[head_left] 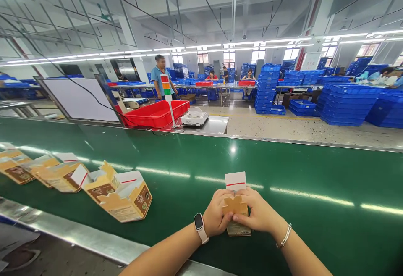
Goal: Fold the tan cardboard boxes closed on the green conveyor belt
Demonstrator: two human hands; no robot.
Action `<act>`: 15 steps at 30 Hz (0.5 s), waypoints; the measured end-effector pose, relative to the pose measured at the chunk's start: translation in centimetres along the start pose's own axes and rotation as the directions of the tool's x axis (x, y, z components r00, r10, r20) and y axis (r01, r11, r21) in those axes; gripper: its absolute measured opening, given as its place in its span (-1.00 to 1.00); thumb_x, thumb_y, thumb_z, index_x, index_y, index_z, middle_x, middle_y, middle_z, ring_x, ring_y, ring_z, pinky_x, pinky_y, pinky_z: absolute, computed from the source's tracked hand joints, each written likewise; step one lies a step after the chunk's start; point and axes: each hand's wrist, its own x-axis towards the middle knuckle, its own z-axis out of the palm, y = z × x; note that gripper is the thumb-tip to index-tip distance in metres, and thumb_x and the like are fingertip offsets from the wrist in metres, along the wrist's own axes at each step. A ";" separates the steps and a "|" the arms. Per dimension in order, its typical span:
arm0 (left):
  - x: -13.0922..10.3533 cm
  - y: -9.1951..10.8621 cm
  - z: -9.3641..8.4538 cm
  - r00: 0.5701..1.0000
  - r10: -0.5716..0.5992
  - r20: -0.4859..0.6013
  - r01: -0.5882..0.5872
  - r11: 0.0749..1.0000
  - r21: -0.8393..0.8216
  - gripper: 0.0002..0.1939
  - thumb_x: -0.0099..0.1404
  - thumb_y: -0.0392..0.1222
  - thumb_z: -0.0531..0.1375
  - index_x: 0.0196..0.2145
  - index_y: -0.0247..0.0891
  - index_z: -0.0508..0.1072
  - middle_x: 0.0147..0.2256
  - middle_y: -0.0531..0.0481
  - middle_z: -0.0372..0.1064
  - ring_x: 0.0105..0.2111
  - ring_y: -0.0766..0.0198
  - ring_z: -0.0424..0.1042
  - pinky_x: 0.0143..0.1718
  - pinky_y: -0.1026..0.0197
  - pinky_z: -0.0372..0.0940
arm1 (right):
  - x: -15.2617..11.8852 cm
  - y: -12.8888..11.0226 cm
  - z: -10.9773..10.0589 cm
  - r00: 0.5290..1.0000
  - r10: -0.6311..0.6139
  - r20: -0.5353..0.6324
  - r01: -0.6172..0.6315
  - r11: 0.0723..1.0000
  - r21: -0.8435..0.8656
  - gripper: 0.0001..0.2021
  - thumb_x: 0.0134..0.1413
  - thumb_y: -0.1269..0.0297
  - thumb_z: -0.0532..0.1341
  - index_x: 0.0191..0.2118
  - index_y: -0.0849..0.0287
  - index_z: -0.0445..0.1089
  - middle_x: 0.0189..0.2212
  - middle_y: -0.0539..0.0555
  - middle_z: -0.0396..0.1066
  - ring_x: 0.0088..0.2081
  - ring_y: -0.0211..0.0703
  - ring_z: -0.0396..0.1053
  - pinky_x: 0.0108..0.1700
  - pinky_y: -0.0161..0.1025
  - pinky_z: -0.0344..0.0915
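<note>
Both of my hands grip a small cardboard box over the green conveyor belt. My left hand, below a watch with a pale strap, is closed on the box's left side. Wrapped round the right side is my right hand, a bracelet on its wrist. My thumbs press near a tan notched flap on the near face. A white flap with a red line stands up at the far side. My fingers hide much of the box's upper part.
Several opened tan and brown boxes lie on the belt to the left. Beyond the belt are a red bin, a signal light and a scale. Stacked blue crates and other people stand farther back.
</note>
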 end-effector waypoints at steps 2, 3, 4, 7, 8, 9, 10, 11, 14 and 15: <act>0.0 0.1 0.4 0.996 0.089 0.026 -0.088 0.995 -0.040 -0.64 0.35 -0.04 -0.05 -0.01 -0.22 0.31 -0.17 -0.21 0.39 -0.11 0.07 0.38 -0.07 -0.03 0.29 | -0.6 -0.3 -0.3 0.998 -0.042 0.050 0.042 0.999 0.013 -0.81 0.06 0.06 0.23 -0.34 0.04 0.48 -0.42 -0.02 0.46 -0.31 -0.16 0.39 -0.15 -0.17 0.33; -0.1 0.2 0.6 0.994 0.111 0.022 -0.109 0.992 -0.062 -0.64 0.34 -0.03 -0.03 0.01 -0.22 0.29 -0.15 -0.22 0.38 -0.09 0.07 0.38 -0.08 -0.02 0.30 | -1.1 -0.4 -0.2 0.996 -0.068 0.051 0.067 0.998 0.021 -0.82 0.08 0.08 0.21 -0.31 0.03 0.48 -0.41 -0.03 0.46 -0.30 -0.17 0.40 -0.13 -0.17 0.33; -0.1 0.3 0.8 0.994 0.111 0.008 -0.110 0.991 -0.082 -0.64 0.34 -0.04 -0.01 0.02 -0.22 0.27 -0.11 -0.24 0.36 -0.07 0.08 0.37 -0.07 -0.01 0.31 | -1.6 -0.3 -0.1 0.996 -0.089 0.021 0.088 0.996 0.024 -0.81 0.11 0.09 0.18 -0.26 0.02 0.48 -0.38 -0.02 0.48 -0.28 -0.18 0.41 -0.11 -0.16 0.33; -0.2 0.5 1.3 0.998 0.061 -0.023 -0.063 0.993 -0.101 -0.66 0.34 -0.09 0.03 0.05 -0.20 0.25 -0.03 -0.24 0.34 0.01 0.08 0.34 -0.02 0.01 0.30 | -3.0 0.1 1.0 0.968 -0.139 -0.209 0.137 0.990 -0.027 -0.77 0.19 0.14 0.09 -0.17 0.04 0.45 -0.24 0.05 0.49 -0.18 -0.13 0.40 -0.10 -0.11 0.35; -0.2 0.6 1.4 0.999 0.050 -0.017 -0.051 0.995 -0.090 -0.67 0.35 -0.11 0.03 0.04 -0.19 0.27 -0.04 -0.23 0.36 0.02 0.08 0.34 -0.01 0.00 0.29 | -3.4 0.3 1.4 0.944 -0.157 -0.290 0.146 0.987 -0.060 -0.77 0.21 0.17 0.08 -0.16 0.06 0.45 -0.22 0.07 0.49 -0.16 -0.11 0.40 -0.11 -0.09 0.36; -0.1 0.8 1.4 0.999 0.039 -0.010 -0.040 0.996 -0.074 -0.69 0.35 -0.12 0.02 0.02 -0.19 0.29 -0.05 -0.22 0.38 0.02 0.08 0.34 0.00 0.00 0.29 | -3.7 0.5 1.8 0.919 -0.175 -0.352 0.153 0.984 -0.092 -0.78 0.21 0.21 0.07 -0.17 0.06 0.45 -0.22 0.08 0.49 -0.14 -0.10 0.39 -0.11 -0.07 0.36; 0.1 1.0 1.5 1.000 0.030 -0.007 -0.030 0.998 -0.057 -0.70 0.35 -0.12 0.01 0.01 -0.20 0.31 -0.07 -0.22 0.39 0.01 0.07 0.35 -0.01 -0.01 0.29 | -3.9 0.6 2.2 0.897 -0.195 -0.396 0.161 0.980 -0.118 -0.80 0.19 0.26 0.08 -0.20 0.06 0.46 -0.25 0.07 0.49 -0.14 -0.09 0.39 -0.11 -0.06 0.37; 0.3 1.3 1.6 1.000 0.025 -0.007 -0.025 0.999 -0.045 -0.70 0.36 -0.13 0.00 -0.01 -0.21 0.34 -0.08 -0.22 0.40 -0.01 0.07 0.36 -0.02 -0.01 0.30 | -4.1 0.7 2.4 0.879 -0.210 -0.428 0.168 0.977 -0.135 -0.82 0.17 0.29 0.10 -0.25 0.06 0.46 -0.29 0.06 0.49 -0.15 -0.08 0.39 -0.11 -0.05 0.37; 1.4 1.9 2.1 1.000 0.029 -0.001 -0.029 0.999 -0.035 -0.71 0.37 -0.15 -0.06 -0.11 -0.25 0.39 -0.16 -0.21 0.44 -0.11 0.09 0.41 -0.09 -0.01 0.32 | -4.4 1.1 2.7 0.840 -0.146 -0.522 0.115 0.989 -0.093 -0.85 0.13 0.33 0.14 -0.37 0.07 0.45 -0.38 0.05 0.48 -0.20 -0.08 0.41 -0.12 -0.06 0.38; 1.9 2.1 2.4 1.000 0.021 0.011 -0.021 0.999 -0.036 -0.71 0.36 -0.17 -0.08 -0.16 -0.25 0.40 -0.21 -0.20 0.45 -0.15 0.09 0.42 -0.11 -0.01 0.33 | -4.5 1.3 2.8 0.823 -0.069 -0.563 0.054 0.998 -0.043 -0.84 0.13 0.31 0.14 -0.42 0.09 0.43 -0.39 0.06 0.46 -0.24 -0.09 0.42 -0.14 -0.09 0.38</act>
